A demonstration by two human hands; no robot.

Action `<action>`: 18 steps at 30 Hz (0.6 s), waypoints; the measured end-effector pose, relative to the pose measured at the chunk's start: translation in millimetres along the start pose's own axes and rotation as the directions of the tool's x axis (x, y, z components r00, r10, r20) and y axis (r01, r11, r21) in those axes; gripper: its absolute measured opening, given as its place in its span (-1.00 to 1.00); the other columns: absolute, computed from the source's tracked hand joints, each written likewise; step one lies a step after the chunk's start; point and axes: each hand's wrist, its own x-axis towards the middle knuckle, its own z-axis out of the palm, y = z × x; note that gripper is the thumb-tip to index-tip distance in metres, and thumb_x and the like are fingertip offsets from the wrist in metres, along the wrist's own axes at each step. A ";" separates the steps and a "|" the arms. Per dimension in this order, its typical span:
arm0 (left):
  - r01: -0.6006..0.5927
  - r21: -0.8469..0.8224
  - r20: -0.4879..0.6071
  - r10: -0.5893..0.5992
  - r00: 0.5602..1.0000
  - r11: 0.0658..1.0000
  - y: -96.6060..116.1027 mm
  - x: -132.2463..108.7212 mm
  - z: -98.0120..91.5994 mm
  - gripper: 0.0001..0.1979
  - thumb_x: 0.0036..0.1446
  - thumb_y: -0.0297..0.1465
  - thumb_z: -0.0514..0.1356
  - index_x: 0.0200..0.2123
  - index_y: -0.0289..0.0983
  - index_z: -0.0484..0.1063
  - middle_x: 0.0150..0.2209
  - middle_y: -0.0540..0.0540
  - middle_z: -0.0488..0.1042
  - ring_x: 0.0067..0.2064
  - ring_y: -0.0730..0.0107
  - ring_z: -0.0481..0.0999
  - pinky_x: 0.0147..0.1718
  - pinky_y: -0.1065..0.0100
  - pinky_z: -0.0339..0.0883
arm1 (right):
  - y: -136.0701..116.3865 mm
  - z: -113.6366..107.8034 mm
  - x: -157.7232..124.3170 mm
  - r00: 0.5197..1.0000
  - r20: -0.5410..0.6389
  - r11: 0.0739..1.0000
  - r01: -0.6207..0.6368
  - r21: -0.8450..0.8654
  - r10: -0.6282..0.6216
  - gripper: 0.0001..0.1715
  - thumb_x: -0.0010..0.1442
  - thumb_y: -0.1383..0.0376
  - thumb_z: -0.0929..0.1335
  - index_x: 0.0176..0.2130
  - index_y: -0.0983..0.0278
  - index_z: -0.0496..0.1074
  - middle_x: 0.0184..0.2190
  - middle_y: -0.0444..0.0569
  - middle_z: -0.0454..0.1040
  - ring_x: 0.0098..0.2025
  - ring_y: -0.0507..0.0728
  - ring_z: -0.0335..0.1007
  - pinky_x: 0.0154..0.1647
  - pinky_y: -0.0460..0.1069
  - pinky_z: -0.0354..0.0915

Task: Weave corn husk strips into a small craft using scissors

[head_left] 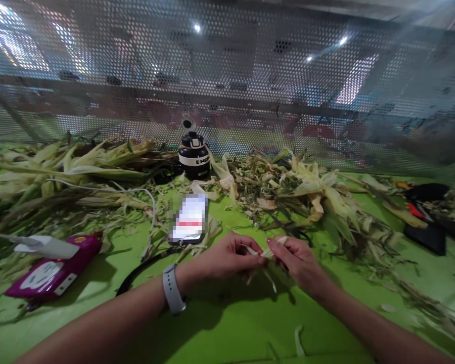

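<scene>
My left hand (231, 258), with a pale watch band (173, 290) on its wrist, is closed in a pinch on thin pale strips of corn husk (268, 252). On the other end of the same strips, my right hand (296, 260) is pinched shut, its fingertips nearly meeting the left ones. A loose strand hangs below the fingers over the green table (242, 323). Just beyond the left hand lies a phone (189, 217) with a lit, blurred screen. Larger pale husks (320, 189) lie beyond the right hand.
Piled husks (72, 172) cover the back left. A black bottle (194, 159) with its lid up stands before a perforated metal panel (227, 65). At left lie a purple pouch-like item (56, 275) and a white charger (49, 247) with its cable. Dark objects (424, 237) lie at right.
</scene>
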 end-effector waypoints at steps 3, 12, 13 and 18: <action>0.032 0.032 0.034 -0.033 0.999 0.999 -0.8 -0.4 -1.2 -0.68 -0.04 -0.18 0.32 -0.37 -0.33 0.47 -0.64 0.08 0.39 -0.62 0.60 0.30 -0.62 0.52 0.12 | 1.4 -2.5 -1.2 1.000 0.011 0.999 -0.012 -0.042 0.012 -0.45 0.12 -0.03 0.31 -0.67 0.26 0.21 -0.69 -0.20 0.13 -0.64 -0.04 0.01 -0.63 -0.08 -0.01; -0.041 -0.139 -0.004 0.041 0.999 0.989 -2.6 1.2 -3.4 -0.67 -0.04 -0.32 0.36 -0.23 -0.34 0.42 -0.45 -0.03 0.52 -0.44 0.51 0.46 -0.40 0.44 0.30 | -1.4 -20.7 3.4 0.999 0.018 0.996 -0.037 0.082 0.036 -0.70 0.09 0.16 0.30 -0.57 0.27 0.37 -0.62 -0.14 0.30 -0.54 0.03 0.20 -0.51 -0.07 0.15; -0.031 -0.129 0.007 0.033 0.999 0.991 -3.1 1.5 -3.3 -0.68 -0.05 -0.32 0.37 -0.25 -0.35 0.43 -0.44 -0.04 0.52 -0.43 0.51 0.46 -0.39 0.43 0.31 | -3.5 -22.5 5.1 1.000 0.004 0.998 -0.006 0.061 0.005 -0.70 0.11 0.17 0.28 -0.53 0.28 0.42 -0.55 -0.10 0.36 -0.47 0.06 0.25 -0.43 -0.06 0.19; -0.063 -0.073 -0.011 0.062 0.998 0.995 -5.0 1.8 -0.1 -0.72 -0.04 -0.30 0.35 -0.26 -0.31 0.46 -0.45 -0.02 0.51 -0.43 0.50 0.45 -0.36 0.40 0.32 | -11.0 -19.3 8.1 0.996 0.078 0.988 -0.040 -0.151 0.052 -0.57 0.18 0.10 0.27 -0.55 0.27 0.48 -0.46 -0.06 0.36 -0.33 0.12 0.28 -0.23 0.01 0.19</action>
